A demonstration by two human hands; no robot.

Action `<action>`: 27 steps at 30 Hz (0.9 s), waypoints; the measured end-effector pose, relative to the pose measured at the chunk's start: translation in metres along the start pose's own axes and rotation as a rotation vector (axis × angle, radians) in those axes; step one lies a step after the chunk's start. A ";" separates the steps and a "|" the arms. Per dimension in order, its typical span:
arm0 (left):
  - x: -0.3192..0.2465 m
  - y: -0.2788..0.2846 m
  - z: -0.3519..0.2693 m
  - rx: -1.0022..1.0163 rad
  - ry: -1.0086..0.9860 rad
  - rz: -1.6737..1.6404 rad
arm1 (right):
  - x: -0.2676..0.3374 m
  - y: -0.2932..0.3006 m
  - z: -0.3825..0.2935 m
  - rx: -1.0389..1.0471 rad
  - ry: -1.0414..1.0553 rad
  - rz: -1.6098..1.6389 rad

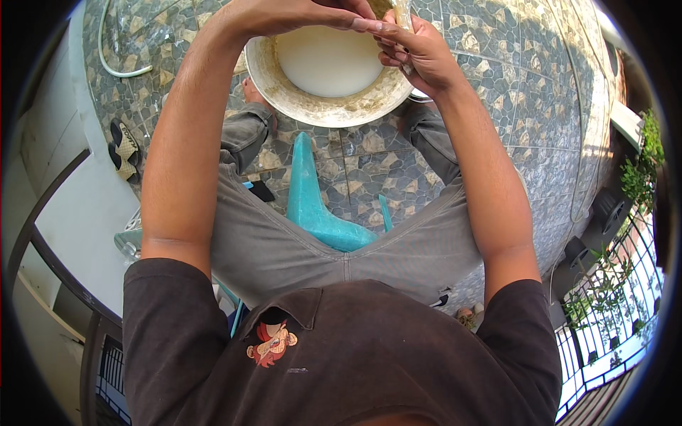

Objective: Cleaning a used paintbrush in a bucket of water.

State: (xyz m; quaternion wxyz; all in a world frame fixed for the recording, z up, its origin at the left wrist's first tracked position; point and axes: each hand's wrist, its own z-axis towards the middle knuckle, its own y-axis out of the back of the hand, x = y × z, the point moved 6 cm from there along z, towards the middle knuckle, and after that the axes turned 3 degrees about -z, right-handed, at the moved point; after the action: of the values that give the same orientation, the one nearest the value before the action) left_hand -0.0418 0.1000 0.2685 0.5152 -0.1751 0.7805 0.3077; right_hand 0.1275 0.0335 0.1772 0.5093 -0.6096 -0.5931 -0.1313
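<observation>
My left hand (319, 13) reaches over the far part of a wide metal basin (330, 112), partly cut off by the top edge of the view. Its thumb meets the fingertips of my right hand (421, 53). Whether something sits between the left fingers is hidden. In my right hand is a slim, pale, wet-looking object (403, 16); its kind is unclear and its top leaves the view. Cloudy white liquid (330, 61) lies in the basin below both hands. The basin's inner wall is stained brownish.
A turquoise plastic stool (306, 197) is under me, one leg pointing forward. My bare foot (253, 90) stands beside the basin. A hose end (141, 72) and slippers (124, 149) lie on the stone-patterned tiles to the left. A dark phone-like object (261, 190) is near my left leg.
</observation>
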 end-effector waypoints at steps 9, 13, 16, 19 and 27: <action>0.012 -0.007 0.004 -0.015 0.074 0.035 | 0.002 -0.005 0.000 -0.089 0.037 -0.182; 0.011 -0.008 0.004 0.009 0.111 -0.030 | 0.002 -0.005 -0.001 -0.100 0.031 -0.190; 0.012 -0.010 0.004 0.027 0.127 -0.007 | -0.001 0.001 -0.001 -0.106 0.034 -0.226; 0.014 -0.011 0.003 0.050 0.114 -0.001 | -0.002 -0.002 0.002 -0.068 0.022 -0.257; 0.017 -0.014 0.005 0.097 0.050 -0.037 | 0.002 -0.004 0.001 -0.070 0.049 -0.310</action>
State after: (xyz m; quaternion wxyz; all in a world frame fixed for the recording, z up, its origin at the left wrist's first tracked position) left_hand -0.0367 0.0938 0.2477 0.5088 -0.1717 0.8040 0.2554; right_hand 0.1242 0.0348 0.1802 0.4758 -0.5248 -0.6625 -0.2436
